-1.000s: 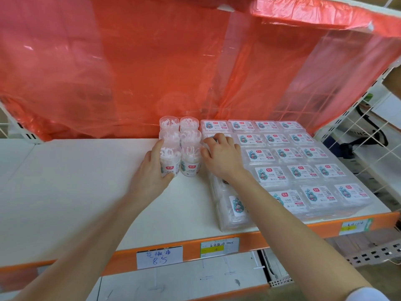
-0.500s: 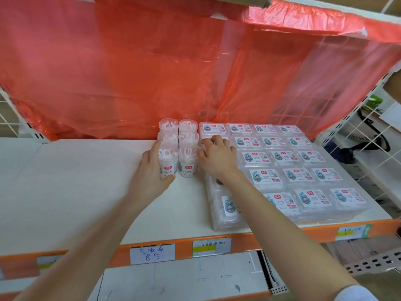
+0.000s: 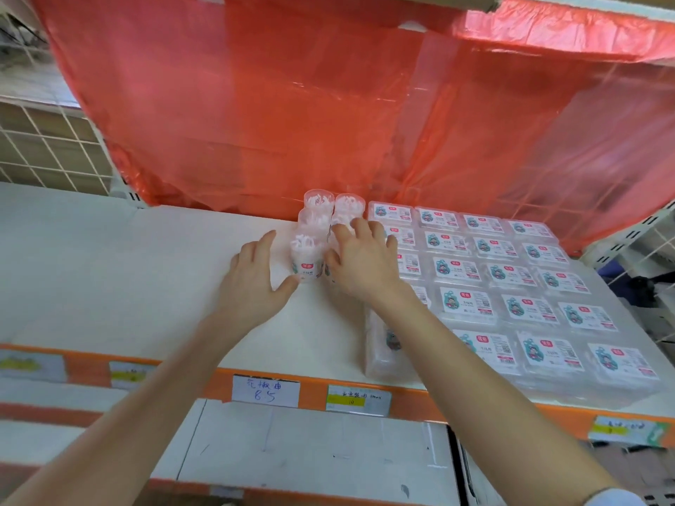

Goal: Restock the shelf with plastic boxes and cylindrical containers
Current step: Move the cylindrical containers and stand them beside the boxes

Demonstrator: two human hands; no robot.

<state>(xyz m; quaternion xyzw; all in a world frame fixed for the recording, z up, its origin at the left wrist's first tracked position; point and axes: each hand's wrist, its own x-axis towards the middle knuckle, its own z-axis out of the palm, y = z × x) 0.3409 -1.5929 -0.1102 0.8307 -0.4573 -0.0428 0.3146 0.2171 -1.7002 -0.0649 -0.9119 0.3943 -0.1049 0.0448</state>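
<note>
Half a second ago the left hand (image 3: 255,283) cupped the front-left cylindrical container (image 3: 307,262), with the fingers wrapped along its far side. Now the fingers are straight and spread, clear of the container's side, and only the thumb tip touches its lower front. The grip has loosened into a light steadying touch.

The right hand (image 3: 365,264) had been resting on the near edge of the block of plastic boxes (image 3: 511,286). It has slid off that edge and lies over the front-right container, hiding it. Its fingers are extended and apart, reaching onto the lid of the container behind. It seems to press or nudge rather than clamp, though the palm hides the contact underneath.

The cluster of cylindrical containers (image 3: 321,213) stands upright on the shelf (image 3: 109,268), just beside the boxes' left edge and running back towards their rear row. It sits two across and, as far as can be seen, three deep.

I judge this group to be placed, and the hands are squaring it against the boxes before letting go. The shelf beyond the cluster, on the side away from the boxes, holds no stock, so more containers probably go there.
</note>
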